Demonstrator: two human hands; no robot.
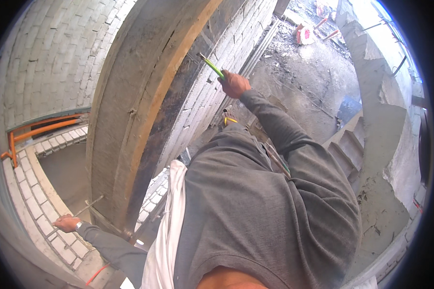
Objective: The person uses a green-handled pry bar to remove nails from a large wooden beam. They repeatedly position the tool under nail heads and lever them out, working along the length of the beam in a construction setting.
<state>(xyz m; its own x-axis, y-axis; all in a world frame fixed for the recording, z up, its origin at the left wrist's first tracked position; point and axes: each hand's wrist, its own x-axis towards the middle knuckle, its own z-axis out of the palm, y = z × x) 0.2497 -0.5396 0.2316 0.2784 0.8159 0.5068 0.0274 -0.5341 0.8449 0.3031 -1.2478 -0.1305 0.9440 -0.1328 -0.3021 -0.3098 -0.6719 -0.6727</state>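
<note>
My right hand [235, 84] is closed around a slim tool with a bright green handle [211, 66]. Its far end is dark and too small to name; it points up and left, close to the dark face of a tall timber board [147, 108]. Low on the left, my left hand [67, 223] is closed on a thin rod [89, 205]. The rod slants up to the right, its upper end in front of the foot of the board. Beneath this hand runs a course of pale bricks [42, 212].
Orange pipes [48, 127] stand by the brickwork at left. Behind the board rises a whitish brick wall [214, 62]. Concrete steps [349, 144] and a rough concrete slope [378, 168] lie to the right. A white cloth [166, 231] hangs beside my torso.
</note>
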